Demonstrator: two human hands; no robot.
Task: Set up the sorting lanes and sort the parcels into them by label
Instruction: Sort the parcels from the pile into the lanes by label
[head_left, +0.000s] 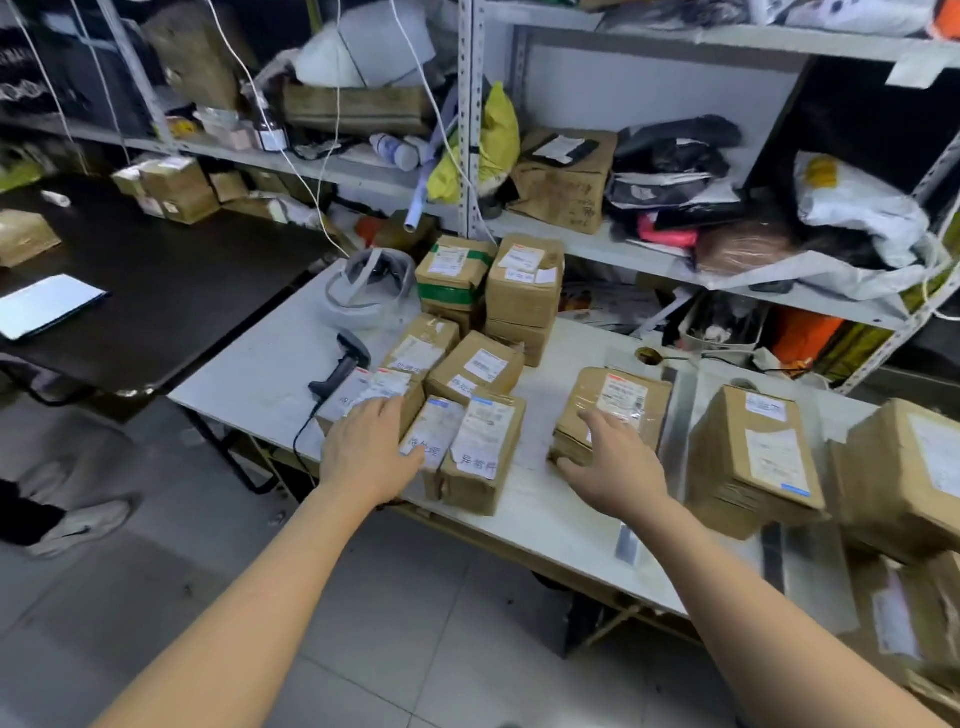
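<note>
Several brown labelled parcels sit on the white table (260, 379). A tight cluster lies centre-left; its front parcel (483, 452) carries a white label. My left hand (371, 449) rests with straight fingers on the leftmost front parcel (363, 395) of that cluster. My right hand (615, 465) lies with spread fingers on the near corner of a flat taped parcel (618, 410) that stands apart in the middle. Two stacks of parcels (524, 286) rise behind the cluster. Larger boxes (753, 457) stand to the right.
A handheld barcode scanner (343, 364) with its cable lies left of the cluster, a grey headset (363, 291) behind it. A black table (156, 291) with a white sheet stands to the left. Cluttered metal shelves (623, 244) run along the back. Someone's shoe (78, 525) is on the floor.
</note>
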